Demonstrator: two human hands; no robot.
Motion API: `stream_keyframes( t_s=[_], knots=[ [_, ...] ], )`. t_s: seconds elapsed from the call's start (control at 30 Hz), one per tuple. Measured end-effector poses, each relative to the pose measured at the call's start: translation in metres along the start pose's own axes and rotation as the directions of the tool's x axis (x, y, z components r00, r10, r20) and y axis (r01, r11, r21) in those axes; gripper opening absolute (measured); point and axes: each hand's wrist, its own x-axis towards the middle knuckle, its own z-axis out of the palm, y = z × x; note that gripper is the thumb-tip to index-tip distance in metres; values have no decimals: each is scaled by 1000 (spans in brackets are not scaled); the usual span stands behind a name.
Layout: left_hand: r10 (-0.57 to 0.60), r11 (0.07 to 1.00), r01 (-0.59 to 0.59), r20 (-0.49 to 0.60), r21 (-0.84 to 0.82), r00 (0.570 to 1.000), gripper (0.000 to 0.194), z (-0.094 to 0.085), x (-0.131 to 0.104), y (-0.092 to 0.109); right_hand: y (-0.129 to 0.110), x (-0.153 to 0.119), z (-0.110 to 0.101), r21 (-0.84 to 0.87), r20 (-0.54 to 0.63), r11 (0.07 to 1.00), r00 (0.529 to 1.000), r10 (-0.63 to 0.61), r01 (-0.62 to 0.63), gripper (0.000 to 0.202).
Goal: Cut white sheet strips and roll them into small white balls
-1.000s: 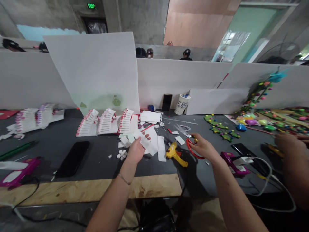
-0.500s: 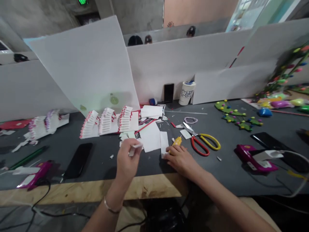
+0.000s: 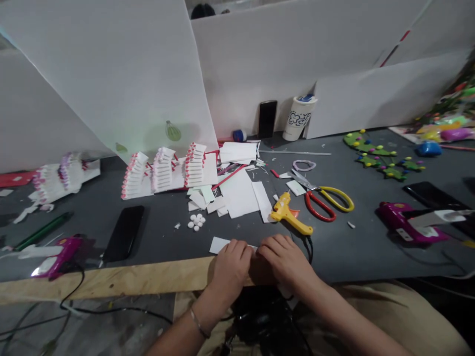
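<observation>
At the table's front edge my left hand (image 3: 232,267) is closed on a strip of white card (image 3: 218,244), fingers bent over it. My right hand (image 3: 284,259) sits beside it, its curled fingers at the strip's right end; its thumb is hidden. Just beyond my right hand lies a yellow glue gun (image 3: 291,216), touched by neither hand. Several small white discs (image 3: 196,222) sit in a cluster beyond my left hand. White card sheets (image 3: 239,195) and smaller cut pieces (image 3: 208,199) lie past these.
Red-and-yellow-handled scissors (image 3: 322,197) lie right of the glue gun. Fan-shaped rows of red-tipped white sticks (image 3: 195,170) stand at back left. A black phone (image 3: 123,233), a paper cup (image 3: 299,118), green decorated pieces (image 3: 371,148) and a purple power strip (image 3: 403,227) are around.
My right hand has left the glue gun and moved to the table edge. My left hand has lowered its white card there beside it. The view has tilted down.
</observation>
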Motion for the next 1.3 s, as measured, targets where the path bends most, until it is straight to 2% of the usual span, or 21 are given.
stream_keyframes(
  t_s=[0.07, 0.17, 0.2, 0.33, 0.4, 0.47, 0.6, 0.73, 0.83, 0.93, 1.0, 1.13, 1.3],
  knots=[
    [7, 1000, -7, 0, 8, 1000, 8, -2, -2, -7, 8, 0, 2, -76, -39, 996, 998, -39, 35, 14],
    [36, 999, -35, -65, 16, 997, 10, -6, -8, -25, 24, 1, -1, -136, -32, 990, 999, -43, 38, 19],
    [29, 999, -27, -100, 21, 995, 12, -8, -10, -31, 28, 1, -1, -127, -23, 991, 999, -36, 32, 20],
    [37, 997, -44, -114, -66, 993, 12, -16, -8, -44, 35, -1, 3, 28, -59, 1000, 998, 11, -9, 21],
    [95, 993, -101, -101, -59, 990, 16, -19, -1, -45, 36, 0, 6, 84, -107, 996, 994, 32, -23, 22],
    [180, 984, -180, -63, 7, 982, 13, -21, 7, -46, 37, 2, 6, 86, -126, 996, 992, 17, -6, 22],
    [341, 933, -339, 6, 117, 940, 12, -21, 17, -58, 42, 7, 2, -45, -79, 993, 990, -116, 113, 24],
    [436, 893, -429, -18, 137, 900, 17, -18, 11, -74, 46, 8, -3, -113, -11, 966, 971, -237, 234, 28],
    [376, 925, -371, -54, 83, 925, 17, -13, 1, -82, 50, 3, -3, -66, 25, 973, 976, -218, 219, 31],
    [221, 973, -224, -54, -55, 974, 15, -11, -7, -85, 51, -4, -1, -14, 43, 990, 989, -142, 142, 32],
    [137, 978, -142, -40, -154, 990, 14, -11, -10, -84, 49, -6, 0, 16, 44, 996, 995, -84, 83, 27],
    [48, 961, -53, -22, -271, 999, 13, -12, -10, -82, 39, -3, 1, 79, 84, 997, 996, 2, -9, 20],
    [29, 952, -36, -27, -305, 999, 13, -13, -9, -81, 34, 5, 6, 121, 87, 992, 996, 27, -38, 15]
  ],
)
